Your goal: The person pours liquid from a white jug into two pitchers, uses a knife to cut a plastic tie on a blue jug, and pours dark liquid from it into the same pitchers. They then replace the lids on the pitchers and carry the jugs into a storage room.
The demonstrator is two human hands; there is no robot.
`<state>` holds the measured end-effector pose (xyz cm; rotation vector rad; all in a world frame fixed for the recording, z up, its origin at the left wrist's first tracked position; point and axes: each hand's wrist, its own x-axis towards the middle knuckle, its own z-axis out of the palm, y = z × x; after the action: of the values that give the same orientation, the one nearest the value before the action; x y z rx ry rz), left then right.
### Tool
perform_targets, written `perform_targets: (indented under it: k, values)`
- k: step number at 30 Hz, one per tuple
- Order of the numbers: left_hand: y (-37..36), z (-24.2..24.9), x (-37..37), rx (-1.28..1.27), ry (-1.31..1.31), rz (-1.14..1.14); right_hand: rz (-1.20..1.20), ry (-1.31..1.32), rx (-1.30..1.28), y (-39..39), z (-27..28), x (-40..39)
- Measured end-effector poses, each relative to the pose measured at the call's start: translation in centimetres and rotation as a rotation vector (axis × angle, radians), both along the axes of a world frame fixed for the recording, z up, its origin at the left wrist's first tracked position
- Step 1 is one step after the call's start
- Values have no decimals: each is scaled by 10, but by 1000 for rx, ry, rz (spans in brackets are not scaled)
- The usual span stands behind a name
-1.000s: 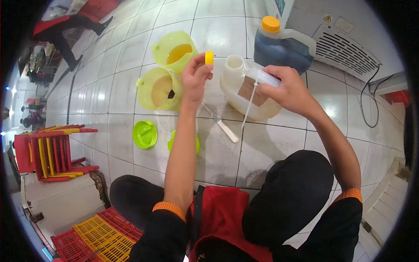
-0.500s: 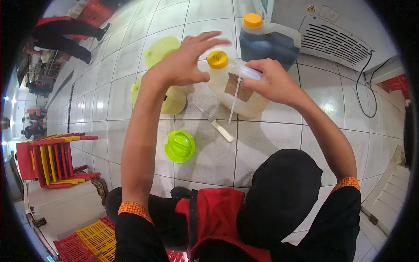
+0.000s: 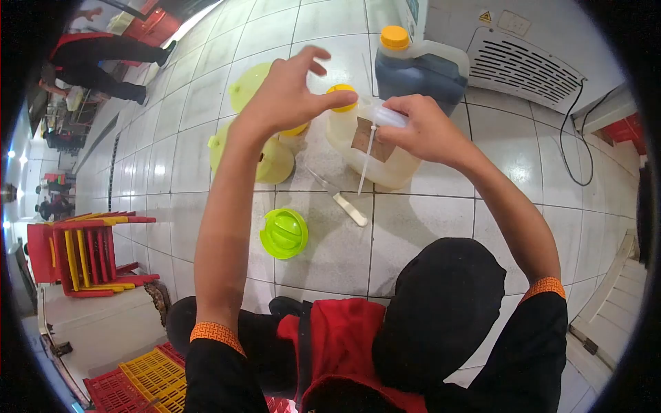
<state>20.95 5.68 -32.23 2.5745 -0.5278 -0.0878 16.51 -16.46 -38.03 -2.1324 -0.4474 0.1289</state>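
A translucent jerrycan [image 3: 358, 155] with a yellow cap [image 3: 341, 97] stands on the floor, a brown label and a white cable tie at its handle. My right hand [image 3: 423, 131] is wrapped round that handle. Over the cap, my left hand [image 3: 288, 95] is open with fingers apart and curled, its thumb overlapping the yellow lid. Behind it stands a second jerrycan [image 3: 420, 77] of dark liquid with an orange cap. Nearer to me lie a knife [image 3: 341, 199] with a white handle and a bright green round lid [image 3: 284, 233].
Pale yellow-green containers [image 3: 275, 162] stand left of the jerrycan, partly behind my left arm. A white appliance with a vent grille [image 3: 527, 65] and a black cable [image 3: 585, 148] are at right. Stacked red and yellow chairs [image 3: 89, 251] stand at left; a person [image 3: 107, 58] is farther back.
My left hand has shifted, its fingers bending more and its thumb coming across the yellow cap. My right hand keeps its grip on the handle.
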Motion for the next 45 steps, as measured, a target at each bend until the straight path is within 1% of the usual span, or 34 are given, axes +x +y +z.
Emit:
perform_targets:
  k: [1, 3, 4, 5, 7, 8, 9, 11, 12, 14, 15, 17, 18, 20, 21, 23, 24, 26, 27, 29, 30, 32, 33, 35, 39, 41, 42, 43, 45]
  values:
    - [1, -3, 2, 0, -4, 4, 9, 19, -5, 0, 2, 1]
    - [2, -15, 11, -18, 58, -249, 15, 8, -4, 1, 1, 2]
    - [2, -13, 13, -224, 147, -384, 16, 3, -1, 0, 0, 2]
    - [3, -13, 12, -228, 152, -389, 11, 8, -4, -1, -1, 1]
    - [3, -11, 8, -211, -149, -380, -5, -2, 14, 0, -2, 0]
    - [-1, -12, 5, -212, -189, -287, -8, 1, 11, 0, -2, 0]
    - [-5, -12, 3, -213, -186, -288, -6, 7, -3, 0, -1, 0]
    - [-10, -5, 0, 72, 88, -17, 0, 11, -15, 1, 1, 0]
    - [-10, -5, 0, 72, 88, -16, 5, 22, -15, 2, 1, 0]
    - [-12, -6, 4, 152, 112, -56, 7, 36, -18, 0, 0, 0]
    - [-8, -11, 9, 149, 116, -60, 6, 7, -13, 1, -2, 1]
    - [-1, -17, 15, -90, -41, -400, 5, -18, -10, -1, -4, 2]
    - [2, -22, 15, -92, -38, -399, 3, -32, -19, -1, -6, 3]
    - [0, -16, 10, -206, -231, -435, -1, -47, -26, -1, -5, 3]
    - [-3, -13, 9, -205, -228, -433, 2, -28, -26, -1, -3, 3]
    - [-8, -11, 6, 46, -100, -82, 11, -9, -28, 1, -2, 2]
    - [-8, -12, 8, 44, -99, -79, 11, -18, -35, 0, -2, 3]
    - [-10, -13, 11, 106, -69, -200, 12, -24, -43, 1, -3, 2]
    - [-12, -15, 11, 105, -67, -200, 7, -16, -31, 1, -3, 2]
    - [-22, -12, 6, 197, -63, -2, 1, -11, -21, 1, -3, 1]
    - [-25, -13, 4, 196, -64, -3, 2, -8, -27, 1, -2, 2]
    - [-32, -17, -2, 247, -173, 165, 2, -2, -35, 0, -2, 2]
    - [-34, -19, -4, 246, -171, 166, -2, -3, -37, 1, -3, 1]
    - [-37, -19, -7, 333, -278, 226, -3, -2, -41, 1, -3, 1]
    - [-26, -18, 9, 356, -263, 253, 1, -19, -60, 1, -3, 2]
    - [-18, 3, 14, 250, -94, 278, 5, -22, -62, 0, -5, 2]
    - [-16, 20, 17, 243, 196, 284, 3, -18, -66, 0, -5, 2]
    - [-8, 18, 18, 243, 195, 287, 2, -14, -71, 1, -5, 2]
    - [7, 10, 21, 176, -30, -109, -3, 0, -69, 2, 0, 1]
